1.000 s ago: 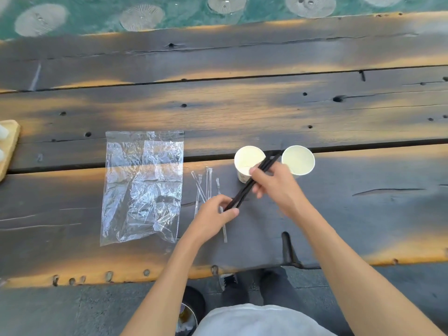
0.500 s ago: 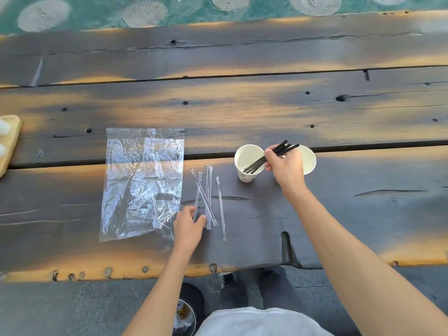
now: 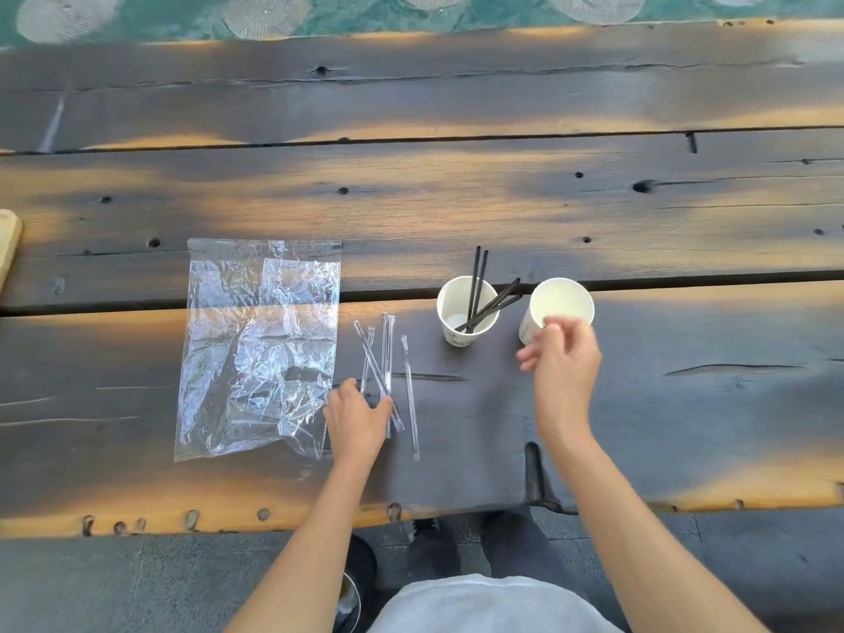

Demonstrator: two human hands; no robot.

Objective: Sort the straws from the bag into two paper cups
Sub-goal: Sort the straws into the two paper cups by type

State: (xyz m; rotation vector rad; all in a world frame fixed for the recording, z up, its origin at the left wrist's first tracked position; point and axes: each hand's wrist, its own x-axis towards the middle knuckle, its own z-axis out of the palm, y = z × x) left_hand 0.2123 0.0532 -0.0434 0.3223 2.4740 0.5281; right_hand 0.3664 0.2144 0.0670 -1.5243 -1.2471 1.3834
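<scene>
Dark wooden surface carrying everything. Emptied bag lying flat, far left. Left cup already holding the black straws; right cup empty. Right hand loosely spread, holding nothing, just before that cup. Left hand spread over clear straws, fingertips touching. Next, probably: gathering them, carrying rightward.

From my remote view I see dark worn wood table w/ long cracks and knot holes, pale wood board at far left edge, teal patterned floor beyond, grey paving below, dark shoes under the edge.
</scene>
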